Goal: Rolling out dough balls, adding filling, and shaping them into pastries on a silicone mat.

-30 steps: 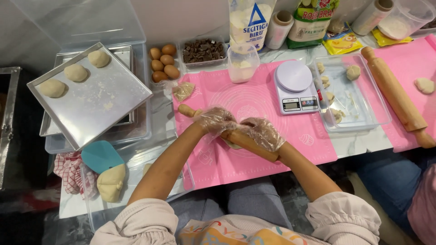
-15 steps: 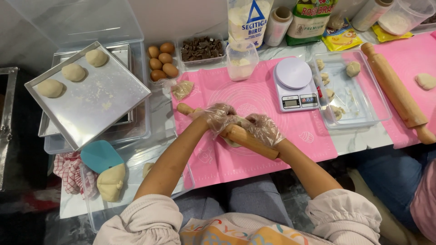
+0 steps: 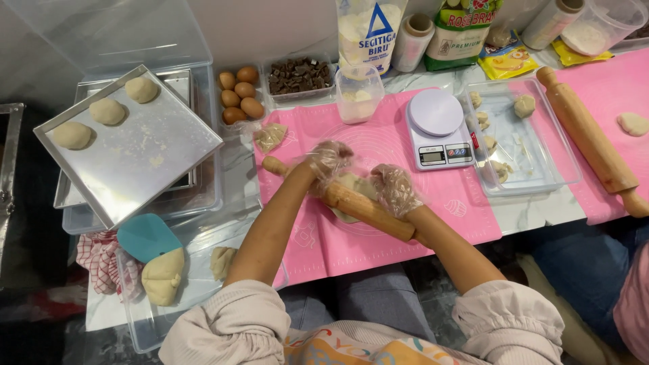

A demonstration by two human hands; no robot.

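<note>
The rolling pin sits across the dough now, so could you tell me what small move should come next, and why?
Probably push the rolling pin forward over the dough. Both gloved hands, left hand and right hand, press on it, and the dough under it on the pink mat looks small and not yet rolled thin.

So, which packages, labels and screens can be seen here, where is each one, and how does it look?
Flour bag: top centre, behind the pink mat; clear plastic, white contents, blue triangle mark.
Green bag: right of the flour bag; green and white, with red.
Yellow sachets: top right, flat, yellow.
Film rolls: beside the flour bag; white cylinders.
Scale screen: on the white kitchen scale, centre; small grey rectangle.
</note>
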